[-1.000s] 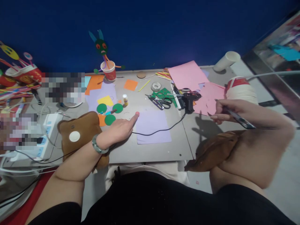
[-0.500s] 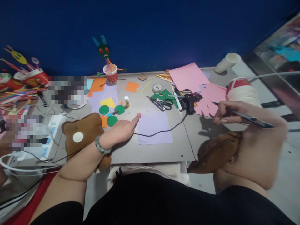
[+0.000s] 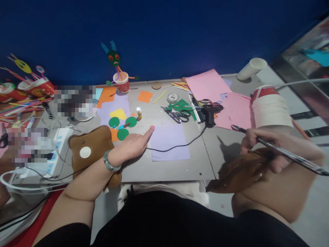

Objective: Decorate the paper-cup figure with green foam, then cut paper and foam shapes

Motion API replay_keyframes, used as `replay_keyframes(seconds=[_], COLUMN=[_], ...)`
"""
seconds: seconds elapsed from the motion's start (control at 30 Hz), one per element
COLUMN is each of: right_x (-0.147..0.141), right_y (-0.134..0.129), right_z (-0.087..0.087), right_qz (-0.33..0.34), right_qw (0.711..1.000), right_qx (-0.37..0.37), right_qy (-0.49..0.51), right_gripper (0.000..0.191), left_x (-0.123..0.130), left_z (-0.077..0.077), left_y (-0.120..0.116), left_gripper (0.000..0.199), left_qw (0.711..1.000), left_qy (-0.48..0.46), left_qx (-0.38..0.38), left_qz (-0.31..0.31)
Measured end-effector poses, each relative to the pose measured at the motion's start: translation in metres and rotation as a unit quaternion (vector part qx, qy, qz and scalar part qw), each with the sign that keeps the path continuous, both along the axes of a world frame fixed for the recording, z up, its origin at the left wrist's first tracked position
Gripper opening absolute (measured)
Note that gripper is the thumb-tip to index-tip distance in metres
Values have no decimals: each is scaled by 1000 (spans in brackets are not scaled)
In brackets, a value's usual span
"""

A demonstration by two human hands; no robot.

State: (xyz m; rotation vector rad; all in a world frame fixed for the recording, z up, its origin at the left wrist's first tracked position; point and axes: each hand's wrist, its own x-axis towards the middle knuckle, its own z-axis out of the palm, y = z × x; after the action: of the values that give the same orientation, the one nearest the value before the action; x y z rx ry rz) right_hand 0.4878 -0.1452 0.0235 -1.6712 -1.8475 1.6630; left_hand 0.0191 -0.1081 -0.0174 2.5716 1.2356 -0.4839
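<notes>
My right hand is closed around a pen, its dark tip pointing left. It is held above a brown leather-like thing at the table's right edge. My left hand lies on the table with a finger stretched out, its tip at the upper left corner of a lilac sheet. A black cord runs over that sheet to a black glue gun. Green paper circles, a small glue bottle and a brown pouch lie near my left hand.
Scissors, a tape roll and pink paper lie farther back. A red cup with a green paper puppet stands by the blue wall. Stacked paper cups are at right, a power strip at left.
My right hand has moved slightly down and right with the pen, which shows more of its length now. My left hand stays by the lilac sheet.
</notes>
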Motion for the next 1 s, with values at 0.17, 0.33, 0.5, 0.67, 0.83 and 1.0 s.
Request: replay_keyframes(seconds=[0.17,0.33,0.5,0.67,0.83,1.0], right_x=[-8,-34,-84,-98,-89,-91], right_y=[-10,-18,-42,-49,-23,22], right_z=[-4,-25,-39,-33,-18,-19], right_qz=[16,-15,-93,-247,-227,-97], right_qw=[999,984,903,769,731,793], right_qx=[29,142,262,391,439,385], right_qy=[-32,-108,-327,-442,-470,-463], right_gripper=[56,47,19,35,38,40], left_x=[-2,-1,1,1,0,-2], left_z=[-3,-1,7,5,1,-3], left_y=[0,0,0,0,0,2], left_gripper=[69,68,68,70,70,66], left_qw=[1000,1000,1000,1000,1000,999], left_qy=[-1,-12,-8,-19,-26,-33], left_qx=[9,11,-8,-5,-1,8], left_qz=[-6,-4,0,2,3,-1])
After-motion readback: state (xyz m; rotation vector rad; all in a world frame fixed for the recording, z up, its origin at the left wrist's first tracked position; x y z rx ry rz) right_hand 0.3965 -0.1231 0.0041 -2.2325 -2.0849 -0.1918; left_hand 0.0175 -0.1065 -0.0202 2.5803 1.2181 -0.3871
